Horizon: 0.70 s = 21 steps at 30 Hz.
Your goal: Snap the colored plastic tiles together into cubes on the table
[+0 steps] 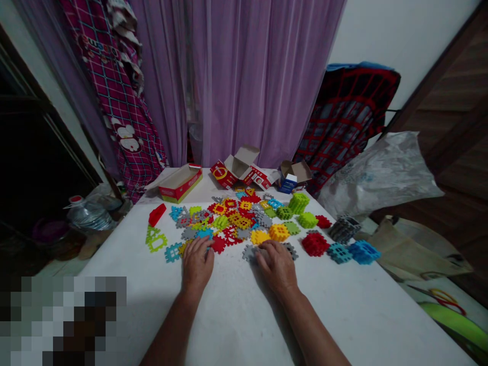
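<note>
My left hand [197, 264] lies palm down at the near left edge of a loose heap of flat plastic interlocking tiles. Its fingers are stretched out and reach a blue tile [206, 233]; a blue window-patterned tile [174, 252] lies to its left. Palm down too, my right hand [278, 264] has its fingers loosely bent over grey tiles [249, 252], their tips partly hidden. Just beyond it are yellow tiles [260, 237] and a yellow stack [279, 232]. Neither hand visibly grips anything. A red stack [315, 244] is to the right.
Blue stacks [364, 251] and a dark grey stack [345, 229] stand near the table's right edge, with light green stacks [299, 203] behind. Opened cartons [181, 183] line the far edge. Off the table at right are a plastic bag [381, 173] and scissors [438, 297].
</note>
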{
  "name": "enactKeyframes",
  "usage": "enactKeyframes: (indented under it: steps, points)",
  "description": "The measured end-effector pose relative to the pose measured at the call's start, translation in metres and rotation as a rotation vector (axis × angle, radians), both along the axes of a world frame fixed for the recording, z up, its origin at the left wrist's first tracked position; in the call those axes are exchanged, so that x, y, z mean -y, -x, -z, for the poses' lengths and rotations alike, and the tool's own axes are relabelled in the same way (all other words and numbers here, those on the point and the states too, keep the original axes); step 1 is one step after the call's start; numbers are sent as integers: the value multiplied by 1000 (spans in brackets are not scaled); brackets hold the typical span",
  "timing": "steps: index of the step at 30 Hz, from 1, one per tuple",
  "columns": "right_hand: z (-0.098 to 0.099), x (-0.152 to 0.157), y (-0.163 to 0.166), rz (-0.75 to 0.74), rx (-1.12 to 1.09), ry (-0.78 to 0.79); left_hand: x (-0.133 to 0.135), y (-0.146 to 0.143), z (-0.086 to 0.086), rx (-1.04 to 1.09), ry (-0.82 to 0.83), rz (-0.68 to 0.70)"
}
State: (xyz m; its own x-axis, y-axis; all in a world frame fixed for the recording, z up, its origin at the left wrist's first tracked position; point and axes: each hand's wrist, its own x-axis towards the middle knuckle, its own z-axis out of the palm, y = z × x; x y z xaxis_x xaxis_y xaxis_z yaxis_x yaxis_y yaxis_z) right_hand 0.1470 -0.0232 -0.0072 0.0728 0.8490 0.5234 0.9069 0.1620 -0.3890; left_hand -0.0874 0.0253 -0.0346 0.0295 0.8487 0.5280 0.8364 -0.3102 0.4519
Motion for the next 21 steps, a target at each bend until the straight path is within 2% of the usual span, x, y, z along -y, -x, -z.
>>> enactKeyframes:
  steps: [3,8,11,14,18,21]
  points:
    - [1,14,-9,34,-93,-100,2,-2,-2,-27,-39,5]
    - [4,33,-27,43,-137,-91,8,-6,-6,-104,-102,71]
    - [1,33,-43,94,-142,-165,12,-12,-11,-134,-103,111]
    - [0,31,-56,118,-139,-234,10,-26,-20,-162,-74,178]
    - [7,31,-62,8,-130,-207,-1,-56,-33,-212,0,227]
    - [12,31,-63,53,-242,-196,-14,-78,-38,-262,72,225]
